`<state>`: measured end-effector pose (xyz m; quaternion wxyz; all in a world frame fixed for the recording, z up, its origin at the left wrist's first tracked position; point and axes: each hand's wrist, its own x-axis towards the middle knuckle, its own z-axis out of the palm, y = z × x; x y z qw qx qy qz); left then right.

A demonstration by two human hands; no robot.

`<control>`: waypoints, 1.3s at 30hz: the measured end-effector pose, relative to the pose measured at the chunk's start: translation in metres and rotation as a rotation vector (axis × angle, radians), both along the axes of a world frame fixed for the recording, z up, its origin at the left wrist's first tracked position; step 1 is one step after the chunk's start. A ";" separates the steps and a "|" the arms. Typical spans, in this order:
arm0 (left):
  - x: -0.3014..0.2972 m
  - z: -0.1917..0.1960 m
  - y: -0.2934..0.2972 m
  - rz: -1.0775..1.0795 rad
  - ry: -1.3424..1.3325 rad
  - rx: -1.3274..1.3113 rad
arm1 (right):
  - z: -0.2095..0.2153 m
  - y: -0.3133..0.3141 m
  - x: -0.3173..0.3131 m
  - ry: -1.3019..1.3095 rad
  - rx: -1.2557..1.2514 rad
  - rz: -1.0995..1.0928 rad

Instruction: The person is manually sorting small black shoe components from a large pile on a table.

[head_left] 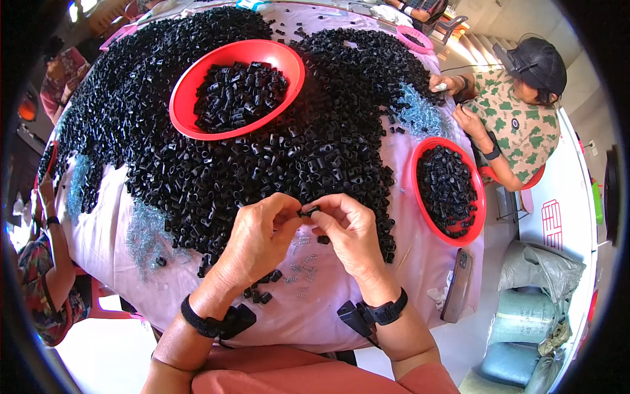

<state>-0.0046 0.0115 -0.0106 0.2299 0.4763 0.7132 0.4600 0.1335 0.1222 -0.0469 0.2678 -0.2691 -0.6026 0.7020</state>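
My left hand (261, 226) and my right hand (346, 231) meet over the near edge of a big pile of small black plastic parts (223, 177). Between their fingertips is one small black plastic part (308, 212), pinched from both sides. Whether the left fingers also hold something smaller is hidden. Just below the hands, small metal springs (302, 262) lie scattered on the pale pink cloth (315, 315). A few loose black parts (259, 292) rest beside my left wrist. Each wrist wears a black strap with a box-shaped device.
A red basin (295, 82) of black parts sits on the pile; another red basin (478, 217) stands at the right. Heaps of springs (147, 236) lie at the left and near a co-worker (518, 118) in a black cap. A phone (457, 285) lies at the right edge, with sacks (522, 315) beyond.
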 end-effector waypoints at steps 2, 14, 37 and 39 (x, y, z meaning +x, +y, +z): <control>-0.004 0.000 -0.002 0.025 0.033 0.014 | 0.002 0.000 -0.002 0.077 -0.101 -0.062; -0.017 -0.012 -0.017 -0.143 0.610 -0.150 | 0.001 0.001 0.004 0.089 0.019 -0.119; -0.014 0.004 -0.006 -0.131 0.465 0.044 | 0.000 -0.004 0.003 -0.114 0.086 0.177; -0.012 0.004 -0.005 -0.136 0.482 0.054 | -0.001 -0.004 0.003 -0.113 0.080 0.185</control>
